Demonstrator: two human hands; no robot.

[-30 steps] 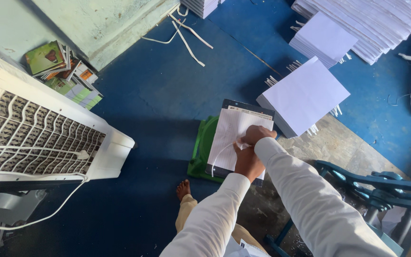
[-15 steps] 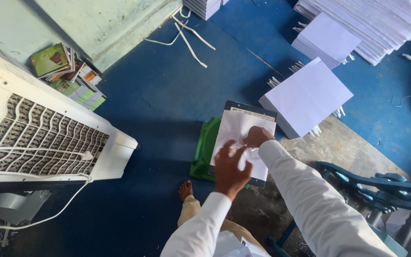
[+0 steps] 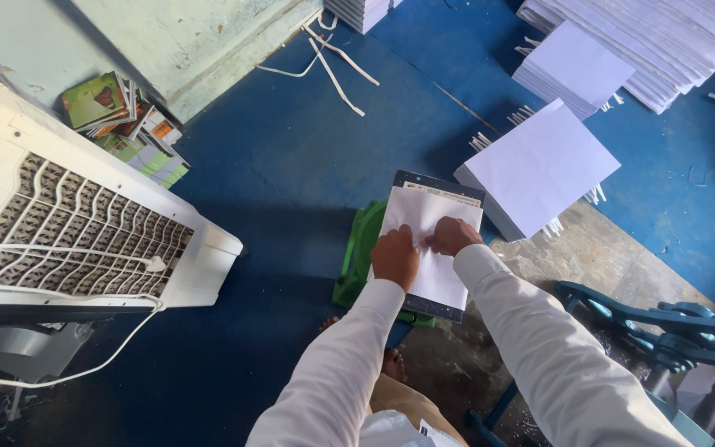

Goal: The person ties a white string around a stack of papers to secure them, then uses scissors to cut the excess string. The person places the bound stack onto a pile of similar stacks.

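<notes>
A white paper sheet lies on a dark board that rests on a green stand on the blue floor. My left hand presses on the sheet's left side with fingers curled. My right hand rests beside it on the sheet, fingers bent and touching the paper. Both arms wear white sleeves. Whether either hand pinches the sheet is hard to tell.
A white paper stack sits right of the board, another stack behind it, and long rows of paper at the far right. A white air cooler stands left. Colourful booklets lie by the wall. Blue metal frame at right.
My left hand moved up from the sheet's lower edge to sit beside my right hand on the paper. The view shifted slightly.
</notes>
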